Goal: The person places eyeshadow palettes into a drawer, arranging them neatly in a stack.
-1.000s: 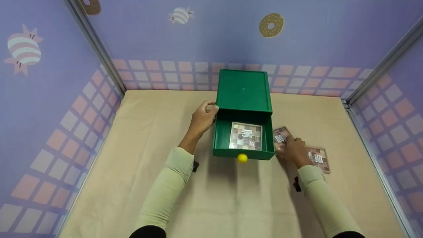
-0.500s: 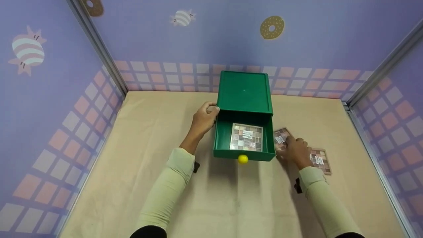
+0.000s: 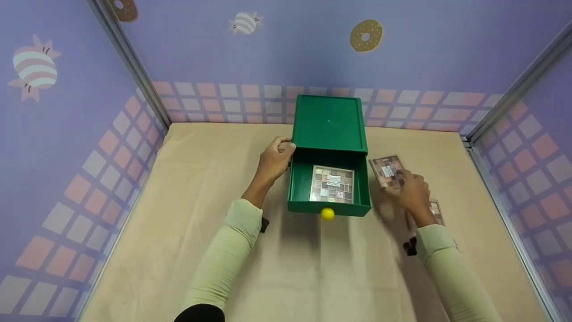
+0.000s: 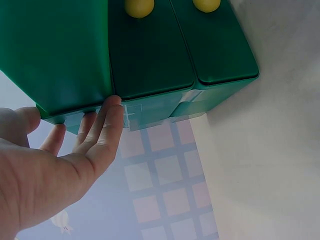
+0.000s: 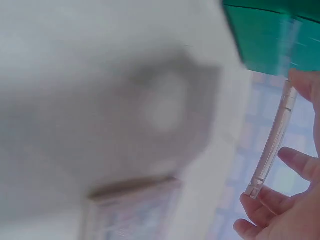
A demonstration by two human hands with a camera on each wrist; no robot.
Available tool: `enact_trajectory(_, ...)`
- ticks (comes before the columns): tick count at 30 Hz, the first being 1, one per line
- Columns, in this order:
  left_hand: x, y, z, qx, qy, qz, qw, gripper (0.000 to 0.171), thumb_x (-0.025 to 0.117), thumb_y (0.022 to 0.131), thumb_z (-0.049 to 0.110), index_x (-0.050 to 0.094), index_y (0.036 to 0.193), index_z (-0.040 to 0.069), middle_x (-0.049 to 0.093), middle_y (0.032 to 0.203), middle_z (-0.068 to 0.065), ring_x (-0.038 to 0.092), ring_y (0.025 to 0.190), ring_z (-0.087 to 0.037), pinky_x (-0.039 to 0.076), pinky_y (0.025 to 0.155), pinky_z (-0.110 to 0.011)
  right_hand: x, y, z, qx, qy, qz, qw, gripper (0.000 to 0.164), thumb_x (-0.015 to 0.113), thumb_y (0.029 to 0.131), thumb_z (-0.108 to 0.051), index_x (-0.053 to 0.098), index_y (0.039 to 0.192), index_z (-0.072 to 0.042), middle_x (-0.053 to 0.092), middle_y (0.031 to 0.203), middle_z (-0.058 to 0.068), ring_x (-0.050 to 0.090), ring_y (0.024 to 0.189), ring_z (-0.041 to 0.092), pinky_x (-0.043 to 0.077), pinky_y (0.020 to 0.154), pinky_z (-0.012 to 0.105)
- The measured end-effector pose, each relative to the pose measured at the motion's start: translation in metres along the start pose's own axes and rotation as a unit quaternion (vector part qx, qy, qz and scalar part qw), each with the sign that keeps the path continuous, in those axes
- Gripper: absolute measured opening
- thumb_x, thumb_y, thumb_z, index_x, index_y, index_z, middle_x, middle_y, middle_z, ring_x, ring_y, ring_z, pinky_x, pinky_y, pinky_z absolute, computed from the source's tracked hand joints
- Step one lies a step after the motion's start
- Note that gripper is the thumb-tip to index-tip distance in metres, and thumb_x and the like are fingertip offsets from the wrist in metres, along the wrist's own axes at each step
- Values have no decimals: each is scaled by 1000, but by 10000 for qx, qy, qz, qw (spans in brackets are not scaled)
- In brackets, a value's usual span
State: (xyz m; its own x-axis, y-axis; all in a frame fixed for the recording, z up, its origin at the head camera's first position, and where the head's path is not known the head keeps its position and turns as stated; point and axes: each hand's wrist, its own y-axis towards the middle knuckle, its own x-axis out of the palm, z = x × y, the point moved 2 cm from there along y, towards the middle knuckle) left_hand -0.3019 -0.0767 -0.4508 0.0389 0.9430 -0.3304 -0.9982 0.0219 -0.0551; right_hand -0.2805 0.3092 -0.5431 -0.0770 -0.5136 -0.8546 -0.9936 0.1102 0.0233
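A green drawer cabinet point(image 3: 330, 120) with yellow knobs has its top drawer point(image 3: 299, 183) pulled out. An eyeshadow palette point(image 3: 332, 185) in a clear case lies flat inside that drawer. My left hand point(image 3: 273, 158) rests against the cabinet's left side, its fingers point(image 4: 102, 132) fairly straight on the panel and the thumb by the top edge. Right of the drawer, my right hand point(image 3: 412, 194) pinches a second eyeshadow palette point(image 3: 387, 171) by its edges, raised off the table. The right wrist view shows this palette edge-on. A third palette point(image 3: 437, 212) lies partly hidden behind the right hand.
Two lower drawers with yellow knobs point(image 4: 139, 7) are closed beneath the pulled-out one. A beige cloth point(image 3: 214, 188) covers the table. Patterned walls point(image 3: 268, 53) stand at the back and both sides.
The right hand has lifted the eyeshadow palette off the table and moved it slightly right and upward in the head view. The left hand keeps its place on the cabinet.
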Motion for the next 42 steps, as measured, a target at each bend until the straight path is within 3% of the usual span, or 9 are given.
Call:
enact_trajectory(7,0,0,-2,-5,-51,-29,10000,40,51,105,37,56,141,21,70,120,-9,68,103,-32,53,76,-32,-36,-1,-24,-211,790,304,9962,86,79,85,-45,44,152,-3,46,145,35,48,125,50,38,104,67)
enact_trajectory(10,0,0,-1,10,-35,-25,10000,40,51,105,38,56,141,22,69,119,-9,68,102,-29,54,76,-33,-51,-3,-38,-363,1043,375,9932,84,81,84,-41,45,152,-5,45,147,33,47,128,49,37,106,65)
enact_trajectory(15,0,1,-1,-8,-5,-13,10000,40,51,105,39,56,141,23,69,119,-8,67,99,-22,55,79,-34,-71,-10,-64,-780,1182,419,9890,80,83,83,-37,48,150,-8,47,150,27,43,137,48,33,112,67)
enact_trajectory(22,0,1,-1,-28,-38,-47,10000,39,51,105,39,56,141,24,69,120,-8,68,102,-26,55,79,-34,-86,-23,-100,-1436,1317,354,9802,77,86,81,-29,52,147,-10,54,142,25,48,131,45,32,110,67)
enact_trajectory(26,0,1,-1,-33,-83,-33,10000,40,52,105,38,57,142,23,70,118,-8,68,100,-27,54,76,-32,-89,-30,-117,-1833,1218,58,9755,77,88,78,-23,53,147,-11,52,146,21,48,131,43,34,110,68)
enact_trajectory(33,0,2,-1,-7,-32,20,10000,40,52,105,37,57,142,22,70,115,-8,67,94,-21,53,75,-31,-91,-40,-137,-2379,486,-854,9663,79,90,76,-26,54,145,-15,42,159,14,46,137,47,38,107,71)
enact_trajectory(38,0,1,-1,35,-34,1,10000,40,52,105,38,57,141,22,70,117,-9,69,102,-30,53,75,-32,-89,-43,-147,-2792,163,-1300,9513,78,91,73,-26,57,142,-14,45,156,12,49,136,44,40,108,68)
enact_trajectory(42,0,1,-1,36,-17,-30,10000,40,51,106,39,56,142,22,69,119,-9,68,108,-35,54,77,-33,-87,-44,-153,-2859,-124,-1626,9443,77,91,73,-32,58,141,-15,42,159,11,45,140,44,38,110,68)
